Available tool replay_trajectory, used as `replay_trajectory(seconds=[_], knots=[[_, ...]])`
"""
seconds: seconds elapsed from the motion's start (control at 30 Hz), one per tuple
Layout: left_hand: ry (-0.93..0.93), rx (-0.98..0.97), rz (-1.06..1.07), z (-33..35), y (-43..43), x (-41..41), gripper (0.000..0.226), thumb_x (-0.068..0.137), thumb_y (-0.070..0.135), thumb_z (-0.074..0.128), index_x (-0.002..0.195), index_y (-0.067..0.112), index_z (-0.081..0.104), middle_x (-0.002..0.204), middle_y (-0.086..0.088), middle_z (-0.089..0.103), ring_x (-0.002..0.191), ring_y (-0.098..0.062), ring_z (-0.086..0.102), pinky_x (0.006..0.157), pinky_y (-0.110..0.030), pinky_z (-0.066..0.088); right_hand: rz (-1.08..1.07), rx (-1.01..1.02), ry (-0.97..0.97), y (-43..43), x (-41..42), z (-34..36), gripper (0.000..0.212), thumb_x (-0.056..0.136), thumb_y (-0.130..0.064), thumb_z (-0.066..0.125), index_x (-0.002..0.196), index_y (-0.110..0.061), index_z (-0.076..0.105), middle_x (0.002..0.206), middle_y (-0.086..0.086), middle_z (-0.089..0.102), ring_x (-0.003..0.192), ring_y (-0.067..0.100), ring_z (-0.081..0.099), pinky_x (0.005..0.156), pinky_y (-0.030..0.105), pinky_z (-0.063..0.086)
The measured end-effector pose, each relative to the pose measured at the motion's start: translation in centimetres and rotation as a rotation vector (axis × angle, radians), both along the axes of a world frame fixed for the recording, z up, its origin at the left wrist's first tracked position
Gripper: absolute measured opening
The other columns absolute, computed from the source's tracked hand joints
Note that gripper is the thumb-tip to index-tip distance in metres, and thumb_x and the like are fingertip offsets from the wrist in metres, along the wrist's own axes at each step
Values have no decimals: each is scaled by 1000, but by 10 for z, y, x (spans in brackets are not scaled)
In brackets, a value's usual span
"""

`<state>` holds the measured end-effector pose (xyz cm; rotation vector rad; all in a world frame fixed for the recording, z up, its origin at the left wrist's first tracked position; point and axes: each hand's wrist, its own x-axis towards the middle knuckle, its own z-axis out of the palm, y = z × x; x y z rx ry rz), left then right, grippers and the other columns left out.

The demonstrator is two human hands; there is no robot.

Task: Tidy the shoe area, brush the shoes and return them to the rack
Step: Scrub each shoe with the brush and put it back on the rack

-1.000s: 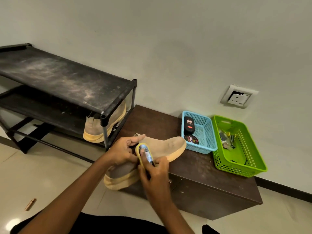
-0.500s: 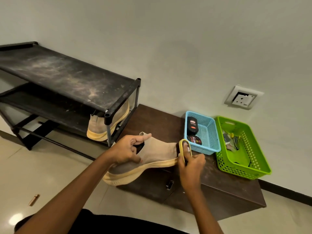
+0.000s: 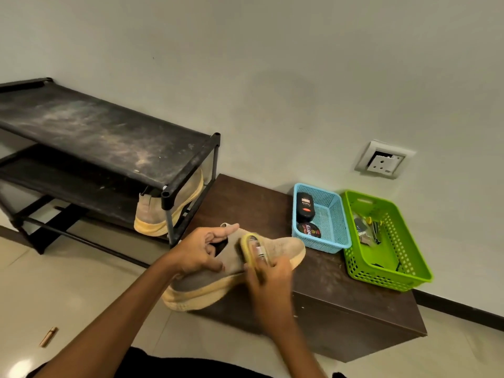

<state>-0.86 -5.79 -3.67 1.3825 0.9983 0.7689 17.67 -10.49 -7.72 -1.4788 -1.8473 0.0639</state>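
Note:
A tan suede shoe [image 3: 283, 248] with a yellow sole lies tilted over the front left corner of a low brown cabinet [image 3: 341, 290]. My left hand [image 3: 200, 252] grips its ankle collar, thumb pointing right. My right hand [image 3: 268, 276], blurred, holds a yellow-edged shoe brush [image 3: 252, 248] against the middle of the shoe's upper. The matching shoe [image 3: 169, 214] stands on the lower shelf of the black shoe rack [image 3: 90, 132], at its right end.
A blue basket [image 3: 331, 222] with two polish containers and a green basket [image 3: 395, 257] with small tools sit on the cabinet against the wall. A wall socket [image 3: 384, 160] is above them. A small brown object [image 3: 48, 336] lies on the tiled floor at left.
My right hand has drawn the brush back from the shoe's toe to the middle of the upper. The left hand keeps its hold on the collar.

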Motion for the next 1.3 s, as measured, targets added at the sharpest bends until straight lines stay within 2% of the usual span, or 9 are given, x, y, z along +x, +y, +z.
replay_trajectory(seconds=[0.27,0.4,0.57,0.7,0.83,0.97,1.13,1.23,1.3], knots=[[-14,12,-2,-3,1,-1,86,67,-25,62,137,23,44,125,14,59,47,-3,30,46,-14,33,37,-15,2,-9,-13,-1,44,86,-39,45,125,-26,60,83,3,42,78,12,37,69,22,40],[-13,30,-17,-2,-2,5,87,67,-23,65,136,26,46,132,13,50,47,-3,33,48,-14,38,-330,-111,64,23,42,-7,51,84,-44,42,131,-27,50,84,8,41,80,18,35,75,33,43],[-31,3,3,-4,2,-5,84,67,-25,61,136,22,48,132,12,56,48,-3,29,47,-13,33,43,-97,59,-4,-11,-4,42,87,-42,44,122,-28,61,85,3,43,77,14,43,70,9,28],[4,39,-52,-4,-1,3,86,67,-22,65,136,26,47,135,12,50,48,-4,32,48,-14,39,-376,-98,96,27,50,-6,49,85,-44,42,126,-21,57,78,8,41,76,18,34,72,29,38],[6,46,-51,-6,2,1,86,67,-24,61,138,22,45,133,11,56,47,-2,31,46,-11,34,36,-123,92,-6,-4,4,39,88,-37,50,125,-27,58,85,3,41,73,10,40,71,13,31],[34,81,-101,-6,-1,8,87,67,-21,64,136,29,46,134,12,53,49,-4,35,47,-14,38,-451,-203,8,28,58,-6,48,86,-42,45,124,-18,62,80,13,46,77,27,43,71,27,34],[95,92,-95,-7,3,6,88,66,-20,63,137,29,43,123,15,63,48,-4,33,45,-14,31,-3,-245,78,-1,8,0,59,85,-57,35,130,-25,54,85,4,41,76,13,36,70,16,28],[153,130,-145,-8,-2,12,89,67,-16,66,136,35,41,121,13,63,49,-6,37,48,-17,37,-369,-317,-70,25,50,-8,89,72,-72,11,132,-23,55,93,15,51,86,24,41,73,25,25],[182,159,-164,-8,-1,16,88,68,-15,66,136,35,39,111,22,66,49,-4,36,47,-17,35,-341,-322,-5,25,51,3,66,81,-59,27,132,-27,54,91,16,51,87,26,43,77,29,33]])
